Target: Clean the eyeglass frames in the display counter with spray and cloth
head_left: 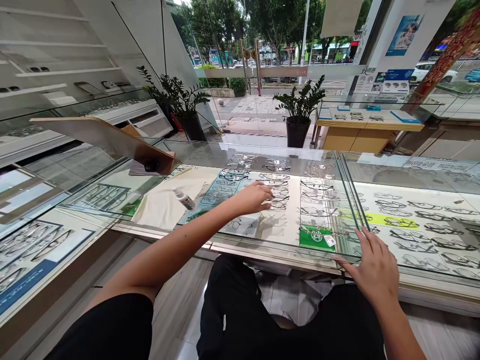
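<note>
My left hand (254, 198) reaches over the display counter, its fingers slightly bent and thumb apart. The fingertips are at the left end of a column of eyeglasses (280, 199); whether they touch a frame I cannot tell. My right hand (378, 267) lies on the counter's front edge by the upright-looking seam of the glass panes (351, 192), fingers stretched out and thumb along the edge. Left of that hand, a second column of eyeglasses (317, 211) runs down to a green card (315, 237) with a small white tag.
A small white bottle (183, 199) lies tilted on a cream cloth (159, 202) at left. Behind it stands a slanted wooden-framed mirror or board (108, 142). More eyeglasses (423, 215) fill the right case. Potted plants (298, 112) stand beyond the counter.
</note>
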`<action>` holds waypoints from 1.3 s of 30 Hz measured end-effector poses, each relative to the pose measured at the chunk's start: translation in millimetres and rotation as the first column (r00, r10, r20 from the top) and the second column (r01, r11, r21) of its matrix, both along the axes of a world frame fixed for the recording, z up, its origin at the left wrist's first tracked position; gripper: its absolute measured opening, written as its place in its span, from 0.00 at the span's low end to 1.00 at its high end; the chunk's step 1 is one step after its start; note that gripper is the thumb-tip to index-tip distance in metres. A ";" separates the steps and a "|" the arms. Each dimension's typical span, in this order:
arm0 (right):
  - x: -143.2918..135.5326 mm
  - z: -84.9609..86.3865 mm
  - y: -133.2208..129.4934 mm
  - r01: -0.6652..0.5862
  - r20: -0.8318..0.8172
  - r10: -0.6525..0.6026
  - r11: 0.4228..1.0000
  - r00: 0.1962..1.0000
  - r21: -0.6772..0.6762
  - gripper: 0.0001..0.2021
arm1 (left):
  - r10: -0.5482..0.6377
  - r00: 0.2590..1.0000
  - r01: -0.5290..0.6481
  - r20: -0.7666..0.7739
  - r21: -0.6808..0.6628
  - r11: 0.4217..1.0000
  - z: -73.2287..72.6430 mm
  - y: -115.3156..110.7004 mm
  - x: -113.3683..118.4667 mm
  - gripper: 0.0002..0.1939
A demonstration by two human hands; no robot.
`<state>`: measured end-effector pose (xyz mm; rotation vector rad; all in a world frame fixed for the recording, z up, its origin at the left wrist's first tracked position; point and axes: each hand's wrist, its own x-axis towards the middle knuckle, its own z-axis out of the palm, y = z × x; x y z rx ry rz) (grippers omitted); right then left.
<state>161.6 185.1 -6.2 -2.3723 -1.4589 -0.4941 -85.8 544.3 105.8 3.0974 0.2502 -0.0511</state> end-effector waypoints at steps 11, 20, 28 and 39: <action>0.1 -3.0 1.7 0.004 0.009 -0.005 1.000 1.000 0.017 0.45 | 0.022 1.000 -0.021 -0.013 0.006 1.000 -1.7 21.9 11.6 0.12; -1.8 -0.5 1.9 0.002 0.008 -0.003 1.000 1.000 0.026 0.42 | 0.017 1.000 -0.018 0.013 0.026 0.999 -8.0 39.1 18.7 0.13; 0.2 -3.6 2.4 0.001 0.005 -0.001 1.000 1.000 0.030 0.43 | 0.023 0.999 -0.023 0.038 0.013 1.000 -11.5 54.9 28.2 0.14; 0.2 -4.4 2.7 -0.005 0.027 0.004 0.999 1.000 0.050 0.41 | 0.026 0.998 -0.029 0.057 0.054 0.998 -11.0 76.4 44.5 0.14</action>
